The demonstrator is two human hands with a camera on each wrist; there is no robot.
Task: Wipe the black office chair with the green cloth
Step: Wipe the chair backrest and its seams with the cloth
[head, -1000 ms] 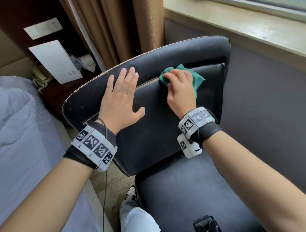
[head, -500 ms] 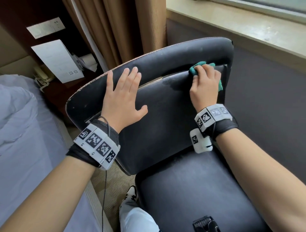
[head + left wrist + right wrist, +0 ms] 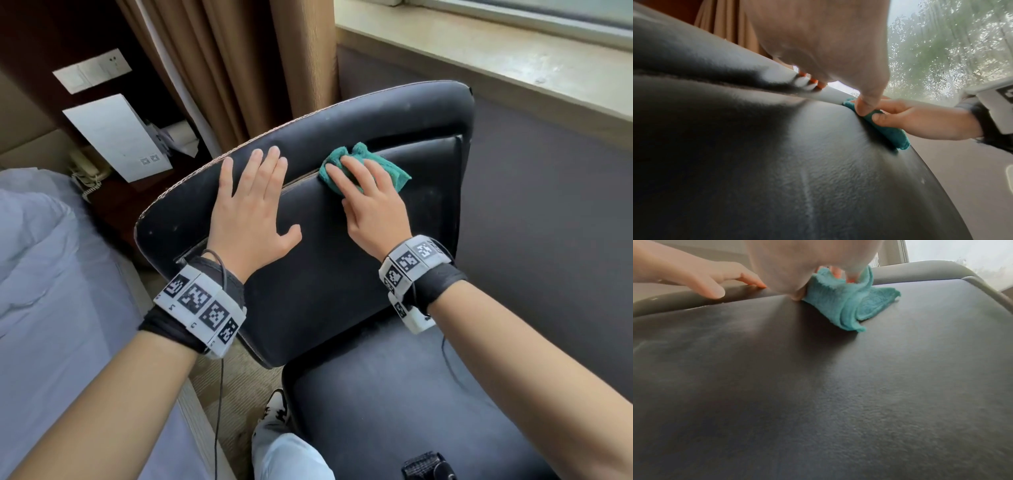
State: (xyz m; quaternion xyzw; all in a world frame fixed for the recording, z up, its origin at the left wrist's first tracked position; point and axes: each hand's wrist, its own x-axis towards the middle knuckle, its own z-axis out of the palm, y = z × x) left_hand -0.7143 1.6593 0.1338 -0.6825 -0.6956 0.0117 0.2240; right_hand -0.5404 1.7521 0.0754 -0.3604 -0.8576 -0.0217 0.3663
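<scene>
Pressing down on a bunched green cloth (image 3: 368, 164), the fingers (image 3: 356, 173) of the right hand (image 3: 373, 209) lie nearly straight over its top, while the thumb tip (image 3: 880, 117) curls against its near edge, so the cloth is pinned and lightly gripped. One cloth is in view. It sits just right of centre in the head view, against the seam where the inner back pad of the black office chair (image 3: 342, 274) meets the padded top rim. Its long axis runs from upper left to lower right, with a loose corner trailing toward the right of the frame.

Beside it, at the centre of the frame, the left hand (image 3: 251, 212) lies flat on the same backrest, holding nothing. Its four fingers (image 3: 263, 171) are straight and reach over the seam onto the rim; the thumb is spread out to the right. The two hands are near each other but apart.

One chair is seen; its backrest leans away toward the upper right of the frame, and the seat fills the lower right. Each wrist wears a band of black-and-white square markers.

A bed (image 3: 51, 291) with pale bedding fills the left side. Brown curtains (image 3: 239, 68) hang at the top centre, and a window sill (image 3: 496, 58) crosses the upper right.
</scene>
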